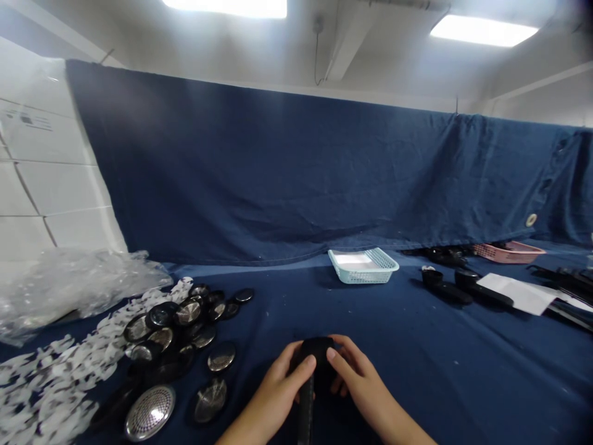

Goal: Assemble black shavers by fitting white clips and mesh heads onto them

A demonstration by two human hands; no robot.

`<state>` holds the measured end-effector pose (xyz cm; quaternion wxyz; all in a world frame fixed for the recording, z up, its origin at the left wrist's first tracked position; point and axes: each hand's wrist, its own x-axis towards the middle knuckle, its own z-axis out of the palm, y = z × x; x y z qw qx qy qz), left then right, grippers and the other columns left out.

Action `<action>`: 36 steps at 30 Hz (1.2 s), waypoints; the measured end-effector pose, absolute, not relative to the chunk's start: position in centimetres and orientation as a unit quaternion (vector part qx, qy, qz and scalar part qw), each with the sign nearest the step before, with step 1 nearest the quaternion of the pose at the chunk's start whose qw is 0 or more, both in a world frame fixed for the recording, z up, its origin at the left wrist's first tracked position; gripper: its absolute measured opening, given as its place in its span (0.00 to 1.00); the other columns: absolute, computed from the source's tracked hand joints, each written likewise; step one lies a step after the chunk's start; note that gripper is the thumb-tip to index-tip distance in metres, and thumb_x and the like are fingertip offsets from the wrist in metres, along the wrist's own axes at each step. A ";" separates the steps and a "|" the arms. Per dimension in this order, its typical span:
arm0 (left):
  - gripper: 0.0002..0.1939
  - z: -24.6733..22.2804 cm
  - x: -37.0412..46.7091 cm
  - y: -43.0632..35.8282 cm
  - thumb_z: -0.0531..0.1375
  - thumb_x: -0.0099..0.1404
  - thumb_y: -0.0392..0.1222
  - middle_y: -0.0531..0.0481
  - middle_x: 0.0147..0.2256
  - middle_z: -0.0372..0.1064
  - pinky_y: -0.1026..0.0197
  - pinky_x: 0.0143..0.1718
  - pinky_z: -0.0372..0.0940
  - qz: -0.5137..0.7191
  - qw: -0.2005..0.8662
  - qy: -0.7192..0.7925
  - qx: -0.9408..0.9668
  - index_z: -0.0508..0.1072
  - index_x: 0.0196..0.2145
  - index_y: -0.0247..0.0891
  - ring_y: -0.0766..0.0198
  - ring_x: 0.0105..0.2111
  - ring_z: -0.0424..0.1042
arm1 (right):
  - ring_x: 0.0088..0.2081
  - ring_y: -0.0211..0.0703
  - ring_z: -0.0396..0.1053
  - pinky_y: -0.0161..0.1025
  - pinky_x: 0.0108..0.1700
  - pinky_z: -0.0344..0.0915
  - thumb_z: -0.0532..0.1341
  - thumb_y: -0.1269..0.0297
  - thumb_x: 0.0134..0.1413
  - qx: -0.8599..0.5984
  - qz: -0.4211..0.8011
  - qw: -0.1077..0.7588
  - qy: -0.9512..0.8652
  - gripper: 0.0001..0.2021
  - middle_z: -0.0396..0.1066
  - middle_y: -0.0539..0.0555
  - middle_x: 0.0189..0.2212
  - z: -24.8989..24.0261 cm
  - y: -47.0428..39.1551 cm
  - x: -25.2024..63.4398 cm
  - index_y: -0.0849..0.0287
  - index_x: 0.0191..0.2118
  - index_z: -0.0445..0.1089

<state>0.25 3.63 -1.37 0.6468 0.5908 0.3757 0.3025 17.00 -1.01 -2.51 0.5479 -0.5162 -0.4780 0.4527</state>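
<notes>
Both hands hold one black part low in the middle of the head view, over the blue cloth. My left hand grips its left side, thumb on top and fingers curled round it. My right hand wraps the right side with its thumb near the top edge. A dark handle-like strip runs down from the part toward the bottom edge of the view. The underside of the part is hidden. Nearest on the left lie round black discs with shiny faces, among them one disc and a perforated silver one.
White curled pieces and clear plastic bags spread at the left. A light blue basket holding white paper stands behind the hands. Black handled parts, a white sheet and a pink basket are at the right.
</notes>
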 end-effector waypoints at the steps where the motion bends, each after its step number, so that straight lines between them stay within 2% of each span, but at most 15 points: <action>1: 0.28 -1.4 0.2 3.6 0.61 0.59 0.60 0.49 0.39 0.73 0.59 0.35 0.66 0.302 0.646 0.375 0.592 0.68 0.51 0.42 0.60 0.31 0.73 | 0.24 0.36 0.66 0.34 0.26 0.62 0.60 0.44 0.54 -0.517 0.453 0.547 -0.477 0.23 0.67 0.48 0.27 -2.5 -1.0 17.0 0.58 0.48 0.68; 15: 0.27 -1.0 0.2 3.5 0.59 0.61 0.59 0.49 0.40 0.72 0.59 0.36 0.65 0.293 0.638 0.382 0.601 0.67 0.52 0.42 0.60 0.32 0.73 | 0.25 0.37 0.67 0.35 0.27 0.63 0.59 0.44 0.56 -0.517 0.451 0.539 -0.489 0.23 0.68 0.49 0.29 -3.0 -0.9 17.3 0.58 0.47 0.67; 21: 0.27 -0.9 0.1 3.4 0.60 0.60 0.59 0.50 0.37 0.72 0.60 0.35 0.65 0.296 0.642 0.382 0.595 0.67 0.52 0.41 0.61 0.31 0.73 | 0.26 0.38 0.67 0.35 0.28 0.63 0.58 0.45 0.57 -0.525 0.441 0.539 -0.489 0.22 0.69 0.50 0.30 -3.0 -1.2 17.1 0.58 0.49 0.67; 27: 0.26 -0.8 0.2 3.4 0.60 0.61 0.58 0.50 0.38 0.72 0.60 0.35 0.65 0.294 0.646 0.375 0.596 0.67 0.52 0.41 0.61 0.31 0.73 | 0.25 0.37 0.67 0.35 0.28 0.63 0.58 0.45 0.56 -0.531 0.443 0.538 -0.481 0.23 0.68 0.49 0.28 -3.1 -1.0 17.0 0.59 0.49 0.66; 32: 0.25 -0.7 0.1 3.2 0.59 0.62 0.58 0.52 0.36 0.72 0.62 0.34 0.65 0.298 0.639 0.379 0.599 0.67 0.52 0.42 0.62 0.30 0.73 | 0.24 0.37 0.67 0.35 0.27 0.62 0.59 0.42 0.53 -0.532 0.443 0.541 -0.477 0.26 0.68 0.50 0.29 -2.9 -1.0 17.0 0.59 0.48 0.67; 36: 0.28 -1.3 -0.2 3.5 0.60 0.60 0.60 0.51 0.37 0.73 0.61 0.34 0.67 0.292 0.643 0.374 0.601 0.67 0.53 0.43 0.61 0.31 0.73 | 0.24 0.38 0.67 0.35 0.26 0.62 0.59 0.36 0.48 -0.532 0.452 0.550 -0.458 0.32 0.68 0.50 0.29 -3.5 -0.5 17.0 0.59 0.49 0.67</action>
